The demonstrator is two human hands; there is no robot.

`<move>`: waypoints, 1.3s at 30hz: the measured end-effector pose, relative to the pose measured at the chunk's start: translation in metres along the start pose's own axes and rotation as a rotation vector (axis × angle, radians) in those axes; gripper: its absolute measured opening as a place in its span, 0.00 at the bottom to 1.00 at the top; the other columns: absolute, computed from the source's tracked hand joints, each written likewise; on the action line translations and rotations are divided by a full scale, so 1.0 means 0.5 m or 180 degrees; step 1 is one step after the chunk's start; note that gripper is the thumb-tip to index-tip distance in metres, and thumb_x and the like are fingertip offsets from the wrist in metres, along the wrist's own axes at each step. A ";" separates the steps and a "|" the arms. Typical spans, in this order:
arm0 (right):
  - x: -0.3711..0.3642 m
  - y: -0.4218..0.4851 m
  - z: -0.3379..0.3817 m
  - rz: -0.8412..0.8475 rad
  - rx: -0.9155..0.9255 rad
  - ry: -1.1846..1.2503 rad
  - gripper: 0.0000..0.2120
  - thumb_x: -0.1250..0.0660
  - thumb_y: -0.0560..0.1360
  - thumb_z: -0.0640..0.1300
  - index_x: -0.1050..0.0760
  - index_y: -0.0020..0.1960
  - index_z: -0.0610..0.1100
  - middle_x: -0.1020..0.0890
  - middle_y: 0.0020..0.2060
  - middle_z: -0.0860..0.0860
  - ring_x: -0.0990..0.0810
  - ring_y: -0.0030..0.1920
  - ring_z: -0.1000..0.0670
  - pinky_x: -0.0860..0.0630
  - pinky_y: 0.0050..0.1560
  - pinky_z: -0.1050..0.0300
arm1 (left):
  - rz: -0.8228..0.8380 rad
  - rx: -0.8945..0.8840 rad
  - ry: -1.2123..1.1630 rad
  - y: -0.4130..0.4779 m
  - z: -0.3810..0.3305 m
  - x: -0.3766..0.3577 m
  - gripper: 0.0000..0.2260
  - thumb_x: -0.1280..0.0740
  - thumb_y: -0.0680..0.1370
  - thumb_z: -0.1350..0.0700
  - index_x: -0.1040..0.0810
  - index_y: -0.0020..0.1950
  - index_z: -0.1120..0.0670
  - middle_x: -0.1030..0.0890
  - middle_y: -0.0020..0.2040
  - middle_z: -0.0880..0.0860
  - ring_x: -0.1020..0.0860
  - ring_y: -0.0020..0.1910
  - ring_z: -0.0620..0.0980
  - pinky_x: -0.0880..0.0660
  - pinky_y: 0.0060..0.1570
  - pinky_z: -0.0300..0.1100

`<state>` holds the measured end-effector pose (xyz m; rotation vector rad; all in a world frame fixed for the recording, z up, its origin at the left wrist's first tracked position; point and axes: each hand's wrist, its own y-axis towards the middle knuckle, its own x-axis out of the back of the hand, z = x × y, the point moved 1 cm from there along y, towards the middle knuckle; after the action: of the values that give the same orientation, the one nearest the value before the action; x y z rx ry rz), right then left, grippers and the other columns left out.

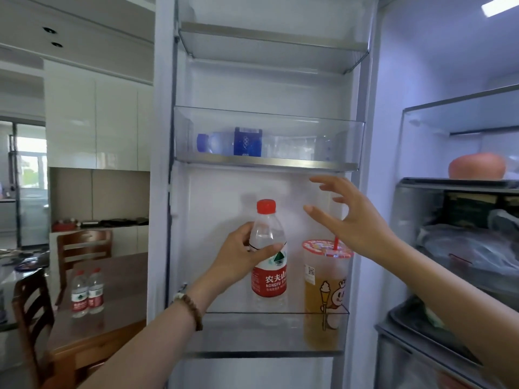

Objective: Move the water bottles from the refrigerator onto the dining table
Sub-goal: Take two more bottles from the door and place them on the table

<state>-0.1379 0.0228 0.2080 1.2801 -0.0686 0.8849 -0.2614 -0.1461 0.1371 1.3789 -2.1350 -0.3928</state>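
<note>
Red-capped water bottle [269, 256] stands upright in lower door bin [269, 329] beside a sealed drink cup [325, 290]. Left hand [247, 256] wraps its shoulder, likely to lift it clear. Right hand [345, 217] hovers open, empty, near the blue-capped bottle [233, 142] lying above. Two bottles [87, 293] stand on worktop [118, 276].

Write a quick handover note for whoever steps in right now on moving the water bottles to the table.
Left hand: gripping the red-capped bottle, upright in the lower door bin beside a sealed drink cup.
Right hand: open, empty, hovering beside the door.
Done: two bottles stand on the dining table.
Left: carry the held bottle over; then the blue-capped bottle lying in the upper door bin.
</note>
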 end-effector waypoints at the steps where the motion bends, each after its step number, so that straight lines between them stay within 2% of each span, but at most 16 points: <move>1: 0.013 0.010 0.010 -0.0074 0.0111 0.0027 0.21 0.33 0.71 0.58 0.33 0.62 0.62 0.30 0.57 0.67 0.30 0.56 0.68 0.32 0.56 0.68 | -0.0084 -0.0083 -0.0007 0.000 -0.016 0.013 0.18 0.26 0.68 0.49 0.24 0.56 0.46 0.18 0.51 0.43 0.19 0.50 0.44 0.22 0.49 0.40; 3: 0.037 0.039 0.035 -0.0225 0.0339 0.0159 0.21 0.32 0.70 0.57 0.31 0.62 0.58 0.26 0.58 0.60 0.27 0.57 0.64 0.31 0.53 0.75 | -0.0202 -0.0276 0.0008 -0.002 -0.059 0.041 0.20 0.25 0.66 0.47 0.23 0.56 0.47 0.17 0.51 0.45 0.18 0.49 0.45 0.21 0.49 0.41; 5: 0.061 0.076 0.065 -0.0450 0.0592 0.0268 0.21 0.31 0.70 0.55 0.29 0.61 0.54 0.25 0.57 0.56 0.26 0.54 0.61 0.31 0.49 0.78 | -0.0341 -0.0488 0.0069 -0.008 -0.106 0.071 0.22 0.26 0.62 0.44 0.23 0.54 0.45 0.16 0.48 0.43 0.17 0.47 0.43 0.21 0.46 0.38; 7: 0.076 0.120 0.093 -0.0578 0.0846 0.0192 0.23 0.33 0.69 0.59 0.28 0.61 0.52 0.26 0.57 0.57 0.26 0.54 0.61 0.31 0.51 0.76 | -0.0490 -0.0674 0.0143 -0.016 -0.143 0.101 0.21 0.27 0.60 0.43 0.22 0.51 0.43 0.16 0.44 0.39 0.17 0.44 0.39 0.22 0.40 0.33; 9: 0.076 0.172 0.114 -0.0409 0.0896 0.0178 0.27 0.35 0.67 0.64 0.29 0.62 0.52 0.26 0.58 0.57 0.26 0.54 0.60 0.31 0.54 0.71 | -0.0622 -0.0722 0.0133 -0.021 -0.168 0.130 0.19 0.28 0.60 0.45 0.23 0.49 0.42 0.17 0.40 0.34 0.18 0.42 0.36 0.24 0.36 0.29; 13: 0.042 0.282 0.152 0.0583 0.0726 0.0030 0.34 0.41 0.61 0.75 0.31 0.60 0.57 0.25 0.58 0.57 0.24 0.55 0.57 0.27 0.56 0.59 | -0.0880 -0.0648 0.0094 -0.028 -0.190 0.188 0.18 0.29 0.60 0.45 0.23 0.49 0.42 0.17 0.39 0.36 0.17 0.40 0.37 0.24 0.32 0.30; 15: 0.020 0.329 0.173 0.1310 0.0553 -0.0307 0.35 0.43 0.61 0.74 0.31 0.61 0.56 0.25 0.61 0.55 0.25 0.59 0.53 0.28 0.58 0.56 | -0.0982 -0.0613 0.0124 -0.029 -0.199 0.213 0.17 0.29 0.60 0.45 0.23 0.48 0.43 0.17 0.37 0.38 0.17 0.38 0.38 0.24 0.31 0.30; 18: -0.003 0.386 0.199 0.2491 -0.0034 -0.0457 0.41 0.45 0.61 0.72 0.33 0.69 0.51 0.30 0.69 0.51 0.29 0.66 0.48 0.31 0.65 0.50 | -0.1058 -0.0575 0.0126 -0.027 -0.209 0.240 0.15 0.29 0.61 0.47 0.22 0.47 0.44 0.16 0.34 0.38 0.17 0.35 0.38 0.25 0.29 0.30; 20: -0.011 0.406 0.212 0.2977 -0.0378 -0.0459 0.43 0.46 0.62 0.72 0.35 0.71 0.51 0.34 0.72 0.50 0.34 0.71 0.45 0.35 0.68 0.48 | -0.1019 -0.0533 0.0141 -0.026 -0.211 0.247 0.16 0.28 0.60 0.47 0.21 0.47 0.45 0.16 0.36 0.38 0.17 0.36 0.41 0.24 0.30 0.31; 22: -0.021 0.419 0.215 0.3230 -0.0516 -0.0566 0.41 0.47 0.64 0.71 0.37 0.72 0.52 0.36 0.71 0.49 0.38 0.72 0.43 0.37 0.68 0.48 | -0.1014 -0.0500 0.0119 -0.022 -0.210 0.250 0.19 0.27 0.59 0.46 0.20 0.49 0.45 0.15 0.38 0.40 0.16 0.38 0.43 0.22 0.32 0.34; 24: -0.031 0.424 0.215 0.3301 -0.0547 -0.0648 0.38 0.49 0.66 0.72 0.37 0.71 0.54 0.35 0.68 0.50 0.37 0.71 0.43 0.37 0.67 0.48 | -0.1074 -0.0464 0.0067 -0.017 -0.206 0.252 0.20 0.28 0.59 0.44 0.21 0.49 0.45 0.15 0.38 0.40 0.16 0.38 0.42 0.23 0.32 0.33; 27: -0.036 0.429 0.201 0.3249 -0.0581 -0.0719 0.37 0.47 0.60 0.74 0.36 0.66 0.60 0.34 0.70 0.50 0.33 0.65 0.46 0.37 0.67 0.48 | -0.1122 -0.0433 0.0119 -0.006 -0.206 0.254 0.20 0.29 0.57 0.42 0.20 0.47 0.45 0.16 0.38 0.42 0.16 0.37 0.41 0.24 0.30 0.31; 29: -0.036 0.431 0.188 0.3188 -0.0674 -0.0755 0.42 0.47 0.59 0.75 0.37 0.69 0.58 0.32 0.68 0.51 0.32 0.64 0.48 0.38 0.66 0.51 | -0.1107 -0.0433 0.0136 -0.003 -0.206 0.257 0.21 0.29 0.56 0.41 0.20 0.46 0.46 0.16 0.37 0.41 0.16 0.37 0.41 0.24 0.30 0.31; 31: -0.034 0.432 0.181 0.3174 -0.0728 -0.0713 0.43 0.48 0.62 0.74 0.38 0.72 0.55 0.31 0.65 0.52 0.32 0.63 0.49 0.38 0.62 0.53 | -0.1059 -0.0448 0.0149 -0.004 -0.207 0.256 0.20 0.28 0.57 0.43 0.20 0.47 0.45 0.16 0.36 0.38 0.17 0.37 0.40 0.25 0.30 0.30; 36: -0.041 0.431 0.180 0.3012 -0.0748 -0.0645 0.39 0.50 0.63 0.73 0.38 0.70 0.59 0.32 0.64 0.51 0.33 0.61 0.50 0.39 0.60 0.52 | -0.1094 -0.0447 0.0191 -0.002 -0.206 0.256 0.17 0.28 0.59 0.43 0.21 0.46 0.44 0.17 0.36 0.38 0.17 0.35 0.38 0.25 0.29 0.29; 39: -0.043 0.431 0.177 0.2914 -0.0752 -0.0514 0.29 0.51 0.67 0.72 0.37 0.62 0.60 0.30 0.61 0.51 0.31 0.60 0.48 0.37 0.59 0.52 | -0.1075 -0.0443 0.0184 -0.003 -0.208 0.257 0.17 0.28 0.59 0.44 0.21 0.46 0.44 0.17 0.38 0.39 0.17 0.35 0.38 0.24 0.30 0.30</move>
<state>-0.2457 -0.0600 0.3981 1.0761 -0.9173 1.4850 -0.2381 -0.2567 0.2573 1.6489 -1.7919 -0.6116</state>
